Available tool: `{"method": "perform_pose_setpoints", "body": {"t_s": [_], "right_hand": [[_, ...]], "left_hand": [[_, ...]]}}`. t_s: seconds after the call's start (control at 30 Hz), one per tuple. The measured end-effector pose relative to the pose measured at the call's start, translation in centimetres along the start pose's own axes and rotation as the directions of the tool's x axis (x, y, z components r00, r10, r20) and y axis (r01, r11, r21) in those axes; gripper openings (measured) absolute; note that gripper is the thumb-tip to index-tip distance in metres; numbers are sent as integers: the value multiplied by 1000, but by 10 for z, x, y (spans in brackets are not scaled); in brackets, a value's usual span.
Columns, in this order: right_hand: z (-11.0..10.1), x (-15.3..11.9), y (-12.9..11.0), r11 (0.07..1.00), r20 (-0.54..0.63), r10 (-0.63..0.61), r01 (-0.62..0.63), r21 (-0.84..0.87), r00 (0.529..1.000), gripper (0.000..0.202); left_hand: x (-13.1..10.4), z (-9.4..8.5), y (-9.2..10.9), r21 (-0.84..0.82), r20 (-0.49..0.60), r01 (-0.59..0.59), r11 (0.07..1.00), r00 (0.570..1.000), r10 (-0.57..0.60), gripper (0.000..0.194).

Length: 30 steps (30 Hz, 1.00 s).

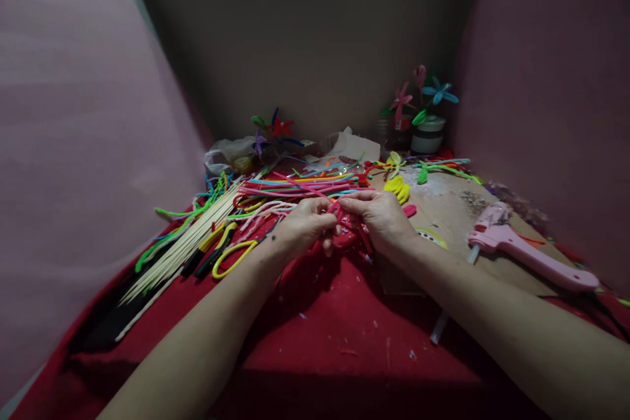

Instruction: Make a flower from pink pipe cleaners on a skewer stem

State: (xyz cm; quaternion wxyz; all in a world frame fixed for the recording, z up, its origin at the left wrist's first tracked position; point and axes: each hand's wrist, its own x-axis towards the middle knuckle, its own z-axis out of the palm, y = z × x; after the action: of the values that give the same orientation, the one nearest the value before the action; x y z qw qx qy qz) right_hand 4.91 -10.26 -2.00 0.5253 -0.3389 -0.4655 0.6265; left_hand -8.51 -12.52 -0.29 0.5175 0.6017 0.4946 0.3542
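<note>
Pipe cleaners (300, 188) look fuzzy, the glue gun (536, 258) smooth plastic, the tablecloth (335, 335) matt, sticks (189, 243) wooden.

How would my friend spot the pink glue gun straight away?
Find the red tablecloth, then the brown board on its right side. Near the board's right edge lies the pink glue gun. It's chunky and smooth with a thick handle, unlike the thin, colourful stems.

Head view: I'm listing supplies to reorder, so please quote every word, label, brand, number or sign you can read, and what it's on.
No readable text anywhere.
Jar: possible label, too small and dim to read.
Glue gun: no lettering legible.
White scrap: no writing can be made out.
</note>
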Motion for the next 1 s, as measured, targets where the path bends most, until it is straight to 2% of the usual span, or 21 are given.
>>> {"method": "perform_pose_setpoints", "body": {"t_s": [0.1, 0.23, 0.47, 0.53, 0.6, 0.67, 0.77, 0.87, 1.0], "right_hand": [[-2, 1, 1, 999, -15, -21, 21, -33, 1000, 13], [-5, 5, 3, 996, -49, -29, 25, -82, 998, 14], [-7, 9, 1, 981, -112, -91, 70, -183, 989, 15], [-6, 7, -1, 973, -116, -101, 75, -216, 988, 15], [-6, 6, -2, 964, -105, -127, 97, -249, 986, 15], [-7, 7, -2, 958, -96, -146, 117, -261, 985, 14], [-9, 8, 0, 961, -94, -142, 115, -253, 985, 14], [-9, 8, 3, 963, -70, -135, 114, -244, 988, 15], [-7, 5, 3, 965, -29, -122, 112, -238, 992, 14]], "left_hand": [[-1, 1, 1, -23, 17, 8, 1000, 1000, -7, 4], [-2, 0, 5, 58, 8, -8, 998, 1000, 7, 9], [-4, -21, 15, 288, 57, -71, 955, 997, 57, 20], [-5, -24, 17, 321, 93, -47, 946, 996, 18, 22], [-5, -24, 18, 279, 93, 4, 960, 995, -31, 23], [-5, -21, 16, 172, 36, 30, 985, 999, -37, 23], [-4, -15, 13, 19, -107, -17, 1000, 994, 18, 22], [-4, -9, 12, -23, -200, -110, 994, 974, 103, 22], [-4, -4, 12, -18, -257, -201, 979, 948, 189, 20]]}}
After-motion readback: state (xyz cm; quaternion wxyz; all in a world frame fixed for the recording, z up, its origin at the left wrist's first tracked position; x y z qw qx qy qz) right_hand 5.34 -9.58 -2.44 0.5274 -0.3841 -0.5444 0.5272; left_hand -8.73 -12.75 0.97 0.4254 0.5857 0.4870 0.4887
